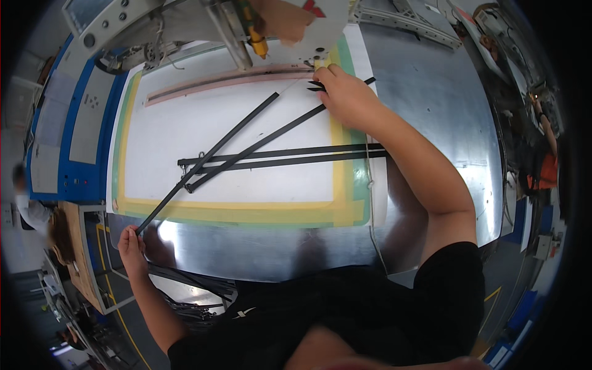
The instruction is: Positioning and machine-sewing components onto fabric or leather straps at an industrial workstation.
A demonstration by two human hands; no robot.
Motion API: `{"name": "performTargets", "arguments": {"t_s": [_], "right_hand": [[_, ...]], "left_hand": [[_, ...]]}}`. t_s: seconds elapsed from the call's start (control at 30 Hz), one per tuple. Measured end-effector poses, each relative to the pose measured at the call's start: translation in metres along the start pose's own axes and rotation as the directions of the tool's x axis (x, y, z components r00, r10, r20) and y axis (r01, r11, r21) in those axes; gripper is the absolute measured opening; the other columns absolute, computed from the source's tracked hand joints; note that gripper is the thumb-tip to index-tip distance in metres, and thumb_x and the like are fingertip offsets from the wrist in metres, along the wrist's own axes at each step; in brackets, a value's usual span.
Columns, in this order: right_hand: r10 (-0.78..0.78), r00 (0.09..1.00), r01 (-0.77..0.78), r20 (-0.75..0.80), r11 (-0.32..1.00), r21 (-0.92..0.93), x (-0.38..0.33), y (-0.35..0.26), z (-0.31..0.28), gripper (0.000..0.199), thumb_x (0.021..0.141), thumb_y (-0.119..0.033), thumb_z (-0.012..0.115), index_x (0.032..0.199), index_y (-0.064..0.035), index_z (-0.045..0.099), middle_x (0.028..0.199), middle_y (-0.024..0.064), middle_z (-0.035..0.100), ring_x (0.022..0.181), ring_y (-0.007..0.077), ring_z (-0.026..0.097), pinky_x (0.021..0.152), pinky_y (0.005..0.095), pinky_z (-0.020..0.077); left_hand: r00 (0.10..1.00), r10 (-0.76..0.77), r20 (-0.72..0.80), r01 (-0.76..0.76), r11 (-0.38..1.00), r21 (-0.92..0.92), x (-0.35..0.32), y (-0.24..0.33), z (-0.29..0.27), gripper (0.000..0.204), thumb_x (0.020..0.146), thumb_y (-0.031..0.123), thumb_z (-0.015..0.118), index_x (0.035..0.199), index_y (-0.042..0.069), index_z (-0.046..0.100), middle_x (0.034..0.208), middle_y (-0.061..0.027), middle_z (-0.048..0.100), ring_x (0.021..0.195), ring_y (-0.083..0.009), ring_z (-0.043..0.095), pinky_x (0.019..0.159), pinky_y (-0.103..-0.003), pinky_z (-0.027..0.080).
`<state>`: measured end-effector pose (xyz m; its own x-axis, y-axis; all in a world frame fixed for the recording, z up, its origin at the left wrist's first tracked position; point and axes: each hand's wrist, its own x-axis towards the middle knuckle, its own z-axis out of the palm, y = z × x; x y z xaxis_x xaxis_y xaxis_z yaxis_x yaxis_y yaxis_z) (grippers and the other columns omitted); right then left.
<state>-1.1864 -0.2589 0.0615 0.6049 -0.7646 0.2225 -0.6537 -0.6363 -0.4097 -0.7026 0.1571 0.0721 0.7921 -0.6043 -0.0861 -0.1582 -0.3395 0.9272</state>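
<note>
My left hand (132, 248) pinches the near end of a black webbing strap (216, 146), which runs diagonally up over the white work sheet (271, 179). My right hand (345, 95) is closed at the far right of the sheet around small black thread snips (316, 86), their two pointed tips apart and facing left. A faint thread seems to stretch from the strap's far end toward this hand. Another black strap (277, 131) passes beneath the right hand. Two more straps (290, 163) lie nearly level, with small metal rings or buckles (187, 185) near their left ends.
Above the sheet hangs a machine head with a yellow-tipped part (259, 48). A pinkish slotted strip (228, 84) lies behind the straps. Yellow and green tape edges the sheet on a metal table (431, 111). A blue cabinet (77, 135) stands left; a bundle of straps (191, 287) hangs near me.
</note>
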Motion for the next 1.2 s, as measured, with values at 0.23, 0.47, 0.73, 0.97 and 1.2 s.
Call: {"name": "performTargets", "arguments": {"t_s": [0.23, 0.47, 0.73, 0.97, 1.2], "right_hand": [[-0.138, 0.988, 0.15, 0.066, 0.96, -0.237, 0.026, -0.036, 0.012, 0.023, 0.091, 0.001, 0.066, 0.113, -0.0008, 0.067, 0.118, 0.0177, 0.064, 0.105, 0.0368, 0.069, 0.088, 0.046, 0.0578], [-0.116, 0.993, 0.111, 0.001, 0.946, -0.305, 0.032, -0.037, 0.023, 0.02, 0.086, 0.001, 0.065, 0.106, 0.0004, 0.069, 0.115, 0.0192, 0.066, 0.105, 0.0368, 0.07, 0.085, 0.0451, 0.0602], [0.078, 0.996, -0.079, -0.051, 0.996, -0.038, -0.025, -0.033, -0.012, 0.026, 0.097, -0.01, 0.067, 0.122, -0.004, 0.068, 0.121, 0.0164, 0.065, 0.105, 0.0401, 0.069, 0.092, 0.0491, 0.0558], [0.044, 0.992, -0.038, -0.115, 0.998, 0.053, -0.071, -0.012, -0.006, 0.031, 0.096, -0.01, 0.069, 0.126, -0.0037, 0.068, 0.12, 0.0155, 0.065, 0.103, 0.04, 0.068, 0.089, 0.0473, 0.0561], [-0.051, 0.996, 0.052, -0.078, 0.999, 0.008, -0.077, -0.015, 0.002, 0.033, 0.097, -0.01, 0.067, 0.129, -0.0047, 0.067, 0.12, 0.0168, 0.065, 0.105, 0.0418, 0.067, 0.09, 0.0493, 0.0556]], "left_hand": [[0.999, -0.048, -0.023, 0.043, 0.986, -0.164, -0.01, -0.014, -0.01, 0.019, 0.113, 0.021, 0.056, 0.11, 0.006, 0.066, 0.08, 0.0076, 0.05, 0.064, 0.0015, 0.044, 0.055, -0.015, 0.033], [0.997, -0.03, 0.068, 0.047, 0.965, -0.258, 0.002, -0.027, -0.02, 0.018, 0.113, 0.023, 0.057, 0.112, 0.007, 0.065, 0.074, 0.0066, 0.05, 0.058, 0.0005, 0.037, 0.053, -0.018, 0.027], [0.779, 0.618, 0.11, -0.454, 0.434, 0.778, 0.022, 0.01, 0.023, 0.022, 0.099, 0.016, 0.071, 0.112, -0.002, 0.067, 0.114, -0.0193, 0.07, 0.111, -0.0396, 0.065, 0.099, -0.047, 0.049], [0.686, 0.557, 0.469, -0.725, 0.464, 0.51, 0.007, 0.072, 0.143, 0.03, 0.09, 0.009, 0.076, 0.117, 0.002, 0.065, 0.113, -0.0184, 0.069, 0.11, -0.0411, 0.064, 0.097, -0.048, 0.05], [0.725, 0.242, 0.645, -0.667, 0.478, 0.571, 0.002, 0.102, 0.147, 0.015, 0.095, 0.011, 0.069, 0.104, -0.001, 0.069, 0.101, -0.0207, 0.064, 0.098, -0.0409, 0.063, 0.088, -0.047, 0.05]]}}
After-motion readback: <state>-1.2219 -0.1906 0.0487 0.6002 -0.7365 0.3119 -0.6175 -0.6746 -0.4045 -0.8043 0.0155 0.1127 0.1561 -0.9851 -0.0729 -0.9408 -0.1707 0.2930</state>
